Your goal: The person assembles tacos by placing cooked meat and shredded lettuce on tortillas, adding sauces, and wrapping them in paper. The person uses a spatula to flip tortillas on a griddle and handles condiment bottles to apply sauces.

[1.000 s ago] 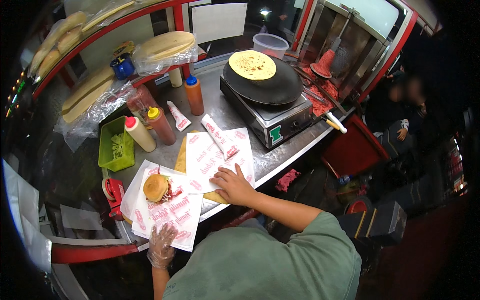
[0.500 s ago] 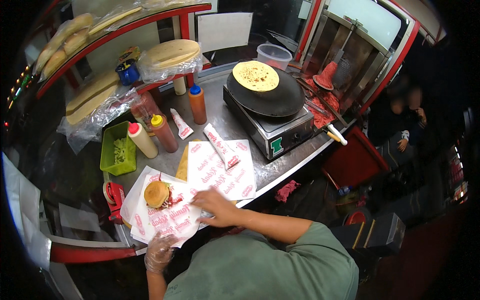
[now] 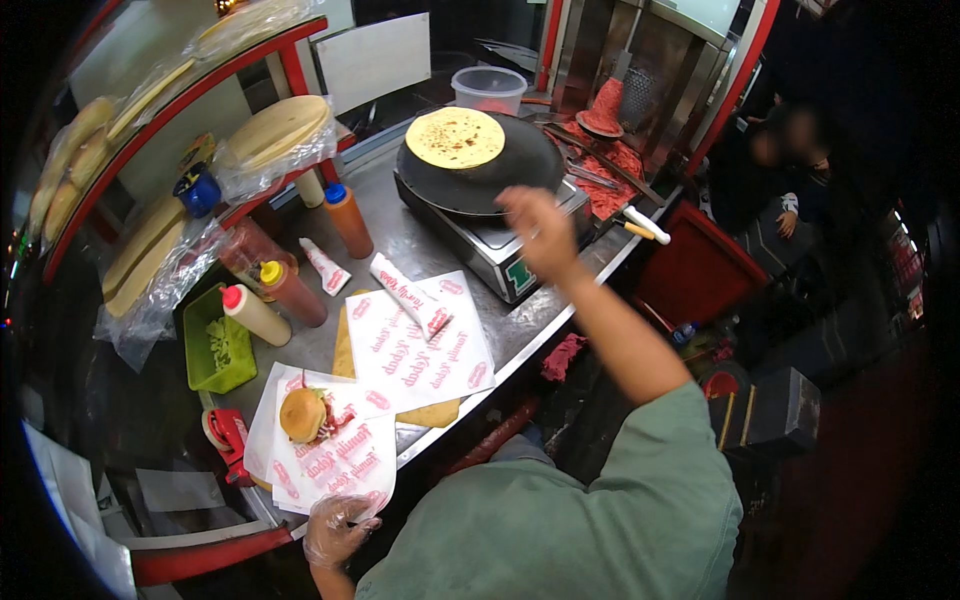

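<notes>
A burger [image 3: 304,415] in a round bun, with sauce and greens at its side, lies on printed wrapping paper [image 3: 345,455] at the counter's near left. My left hand [image 3: 340,532], in a clear plastic glove, is at the paper's near edge, its fingers bent against it. Bare and slightly blurred, my right hand [image 3: 540,232] is raised by the front of the hot plate [image 3: 470,192], fingers apart, holding nothing. On that black plate lies a browned round flatbread [image 3: 455,138]. A paper-wrapped roll [image 3: 410,295] rests on another printed sheet [image 3: 425,355].
Sauce bottles [image 3: 348,222] and a green tub [image 3: 220,340] of shredded greens stand on the left. A red tape dispenser [image 3: 228,445] sits by the papers. Meat on a spit [image 3: 604,108] stands beyond the hot plate. Bagged flatbreads [image 3: 275,140] lie on a shelf. People [image 3: 775,170] are at right.
My right hand has left the wrapping paper and moved up and right to the hot plate. My left hand stays by the paper's near edge. The whole view has shifted.
</notes>
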Available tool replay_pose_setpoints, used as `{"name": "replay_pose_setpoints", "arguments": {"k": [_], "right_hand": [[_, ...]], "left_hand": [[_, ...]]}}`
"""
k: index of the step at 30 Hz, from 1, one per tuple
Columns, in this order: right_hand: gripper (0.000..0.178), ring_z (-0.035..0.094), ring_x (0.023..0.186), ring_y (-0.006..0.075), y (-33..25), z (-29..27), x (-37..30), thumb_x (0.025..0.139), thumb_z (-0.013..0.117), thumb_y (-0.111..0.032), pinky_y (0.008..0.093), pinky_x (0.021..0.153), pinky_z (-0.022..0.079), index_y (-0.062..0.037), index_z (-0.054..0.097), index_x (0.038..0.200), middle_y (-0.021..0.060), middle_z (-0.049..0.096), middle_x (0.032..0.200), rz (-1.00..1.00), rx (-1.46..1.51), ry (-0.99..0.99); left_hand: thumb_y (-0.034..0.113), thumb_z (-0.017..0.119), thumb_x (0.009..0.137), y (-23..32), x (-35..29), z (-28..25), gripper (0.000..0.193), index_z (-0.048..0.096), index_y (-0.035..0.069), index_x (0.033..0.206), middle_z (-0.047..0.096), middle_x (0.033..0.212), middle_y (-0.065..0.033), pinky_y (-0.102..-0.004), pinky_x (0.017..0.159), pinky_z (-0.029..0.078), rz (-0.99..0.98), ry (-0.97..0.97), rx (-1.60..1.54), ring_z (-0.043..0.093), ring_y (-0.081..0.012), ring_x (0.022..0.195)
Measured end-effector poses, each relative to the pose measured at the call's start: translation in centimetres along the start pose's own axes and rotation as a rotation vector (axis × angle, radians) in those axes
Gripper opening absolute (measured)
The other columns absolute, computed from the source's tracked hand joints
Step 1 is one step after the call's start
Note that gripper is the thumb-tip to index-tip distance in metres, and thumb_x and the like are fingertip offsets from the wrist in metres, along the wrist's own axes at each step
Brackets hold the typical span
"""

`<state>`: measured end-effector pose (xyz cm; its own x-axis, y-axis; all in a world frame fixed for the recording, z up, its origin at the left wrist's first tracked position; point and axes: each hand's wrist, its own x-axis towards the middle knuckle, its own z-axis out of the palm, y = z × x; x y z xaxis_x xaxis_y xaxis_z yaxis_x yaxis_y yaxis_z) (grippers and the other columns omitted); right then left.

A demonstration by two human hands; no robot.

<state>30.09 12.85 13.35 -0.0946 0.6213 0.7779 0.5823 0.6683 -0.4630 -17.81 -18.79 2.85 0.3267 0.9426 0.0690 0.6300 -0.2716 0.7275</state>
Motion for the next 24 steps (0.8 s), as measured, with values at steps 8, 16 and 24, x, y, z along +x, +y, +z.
{"name": "replay_pose_setpoints", "arguments": {"k": [8,16,24], "right_hand": [[0.040,0.065,0.121,0.0418,26.2,-16.5,3.6,0.098,0.067,-0.031,0.0523,0.104,0.051,-0.0161,0.071,0.134,0.0175,0.074,0.119,0.635,-0.867,-0.398],[0.042,0.064,0.121,0.0408,32.6,-18.4,4.1,0.086,0.080,-0.033,0.0500,0.102,0.052,-0.0067,0.073,0.118,0.0200,0.069,0.127,0.471,-0.833,-0.768],[0.033,0.070,0.089,0.0408,34.4,-20.5,4.4,0.086,0.084,-0.032,0.0488,0.080,0.054,-0.0014,0.073,0.089,0.0220,0.073,0.091,0.459,-0.637,-0.644]], "left_hand": [[0.030,0.088,0.082,4.3,6.8,2.0,0.032,0.080,0.006,0.102,0.079,0.097,-0.0110,-0.0426,0.085,0.056,0.018,0.063,0.036,0.074,-0.0340,0.091],[0.025,0.084,0.086,8.9,11.9,5.7,0.024,0.079,0.005,0.099,0.079,0.095,-0.0112,-0.0416,0.080,0.057,-0.048,0.135,0.029,0.074,-0.0325,0.086],[0.017,0.082,0.087,9.0,11.5,6.4,0.017,0.080,0.004,0.098,0.080,0.097,-0.0129,-0.0395,0.082,0.058,-0.262,0.171,0.037,0.075,-0.0313,0.088]]}}
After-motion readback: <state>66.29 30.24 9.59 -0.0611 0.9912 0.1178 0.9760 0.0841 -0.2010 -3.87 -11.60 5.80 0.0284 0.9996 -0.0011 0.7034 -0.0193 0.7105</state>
